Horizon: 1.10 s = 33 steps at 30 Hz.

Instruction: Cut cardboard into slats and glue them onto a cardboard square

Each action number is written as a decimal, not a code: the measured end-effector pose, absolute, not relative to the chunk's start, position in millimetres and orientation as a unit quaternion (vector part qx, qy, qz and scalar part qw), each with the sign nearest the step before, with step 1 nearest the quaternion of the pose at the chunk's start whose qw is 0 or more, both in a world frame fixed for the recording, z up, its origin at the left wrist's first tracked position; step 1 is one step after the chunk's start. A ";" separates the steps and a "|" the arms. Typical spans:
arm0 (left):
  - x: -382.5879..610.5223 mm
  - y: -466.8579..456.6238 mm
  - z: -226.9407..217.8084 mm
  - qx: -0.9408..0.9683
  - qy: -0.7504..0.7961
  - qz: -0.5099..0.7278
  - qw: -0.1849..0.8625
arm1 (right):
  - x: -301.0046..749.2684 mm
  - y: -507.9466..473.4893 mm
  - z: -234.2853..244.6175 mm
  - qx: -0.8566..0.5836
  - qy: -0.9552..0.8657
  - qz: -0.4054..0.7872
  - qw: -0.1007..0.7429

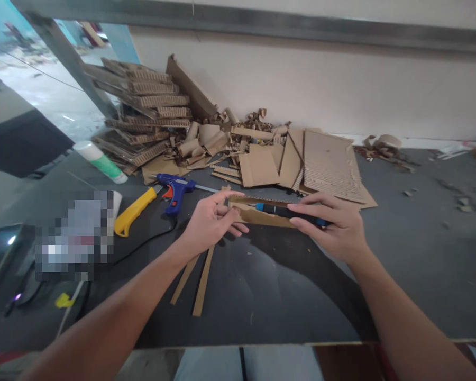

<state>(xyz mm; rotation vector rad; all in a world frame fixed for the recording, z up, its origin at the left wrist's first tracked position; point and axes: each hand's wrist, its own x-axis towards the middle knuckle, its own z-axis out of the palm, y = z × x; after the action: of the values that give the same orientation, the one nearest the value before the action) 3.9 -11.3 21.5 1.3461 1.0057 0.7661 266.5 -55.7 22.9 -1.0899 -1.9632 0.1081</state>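
One head-worn camera here, facing forward and down
It looks from just above the near edge of the dark tabletop (269, 301), close over the person's left hand (208, 221) and right hand (335, 225), across to that pale wall (321, 84).

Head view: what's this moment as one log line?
left grip: brown corrugated cardboard piece | right grip: slim black-and-blue tool | nearby: blue glue gun

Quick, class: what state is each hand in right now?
Left hand: closed, holding one end of a cardboard piece.
Right hand: closed, holding a black-and-blue tool.
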 end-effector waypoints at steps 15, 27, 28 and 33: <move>6.6 -11.7 18.2 0.578 0.421 0.323 0.620 | 258.4 -57.7 18.0 -0.425 -0.808 0.031 0.406; -3.4 -6.4 27.2 0.593 0.435 0.351 0.580 | 285.3 -52.5 22.5 -0.458 -0.797 0.040 0.391; -4.2 -5.6 29.1 0.591 0.442 0.358 0.571 | 289.4 -51.4 22.2 -0.464 -0.795 0.043 0.389; -7.2 -2.4 37.0 0.592 0.463 0.365 0.549 | 304.3 -47.3 21.7 -0.479 -0.790 0.044 0.380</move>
<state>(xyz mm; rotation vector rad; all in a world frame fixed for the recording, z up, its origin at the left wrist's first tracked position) -7.2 -2.4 37.0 1.4027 1.0961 0.8638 304.3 -47.3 21.7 -1.2218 -2.0173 0.1124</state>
